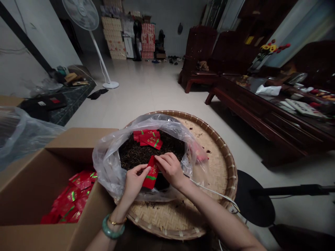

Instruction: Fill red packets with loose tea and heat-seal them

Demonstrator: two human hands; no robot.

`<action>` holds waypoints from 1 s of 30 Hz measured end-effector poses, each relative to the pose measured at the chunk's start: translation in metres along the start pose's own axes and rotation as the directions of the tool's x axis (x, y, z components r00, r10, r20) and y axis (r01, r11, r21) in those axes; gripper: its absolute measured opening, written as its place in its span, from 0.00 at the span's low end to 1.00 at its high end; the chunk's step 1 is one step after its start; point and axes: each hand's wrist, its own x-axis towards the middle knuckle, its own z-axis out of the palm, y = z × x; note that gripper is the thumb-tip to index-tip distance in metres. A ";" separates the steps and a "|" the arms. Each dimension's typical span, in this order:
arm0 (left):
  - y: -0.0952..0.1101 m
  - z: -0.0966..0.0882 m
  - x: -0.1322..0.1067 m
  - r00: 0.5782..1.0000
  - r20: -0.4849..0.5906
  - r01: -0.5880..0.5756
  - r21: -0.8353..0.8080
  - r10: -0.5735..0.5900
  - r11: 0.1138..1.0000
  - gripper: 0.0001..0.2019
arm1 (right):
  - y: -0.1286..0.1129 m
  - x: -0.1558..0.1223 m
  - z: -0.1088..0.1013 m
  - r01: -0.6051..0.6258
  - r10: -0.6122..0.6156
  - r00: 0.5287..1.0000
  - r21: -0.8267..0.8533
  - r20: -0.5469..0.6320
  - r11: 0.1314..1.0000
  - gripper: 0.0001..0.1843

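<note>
My left hand (134,180) and my right hand (170,169) both pinch one small red packet (151,174) with gold and green print, held over a clear plastic bag (110,164) full of dark loose tea leaves (136,153). The left fingers grip the packet's lower left side, the right fingers its top edge. A few more red packets (148,137) lie on the leaves at the far side of the bag. The bag rests on a round woven bamboo tray (214,170). A green bangle is on my left wrist.
An open cardboard box (31,181) at the left holds several red packets (70,202). A crumpled plastic bag (21,132) sits further left. A dark wooden table (274,115) and chairs stand at the right, a standing fan (104,66) at the back, a black stool (253,198) beside the tray.
</note>
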 end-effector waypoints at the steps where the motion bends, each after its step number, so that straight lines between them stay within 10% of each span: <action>1: 0.000 0.000 0.000 1.000 -0.002 -0.003 0.010 0.003 1.000 0.11 | -0.001 0.001 -0.001 -0.038 0.038 0.999 0.024 0.001 0.999 0.12; 7: -0.001 -0.003 -0.003 0.996 0.015 -0.093 0.132 0.092 0.987 0.08 | -0.001 0.009 -0.010 -0.349 0.334 0.937 0.196 0.106 0.916 0.04; 18: -0.009 0.000 0.000 0.994 0.022 -0.110 0.065 0.109 0.992 0.10 | -0.002 -0.001 0.000 -0.329 0.296 0.941 0.225 0.165 0.917 0.02; 26: -0.020 -0.007 0.009 0.985 0.140 0.127 -0.172 -0.103 0.977 0.22 | 0.000 -0.001 -0.005 -0.371 0.353 0.929 0.282 0.112 0.885 0.07; 30: -0.025 -0.008 0.011 0.966 0.194 0.225 -0.310 -0.170 0.924 0.27 | -0.004 0.001 -0.001 -0.551 0.448 0.834 0.504 0.321 0.665 0.10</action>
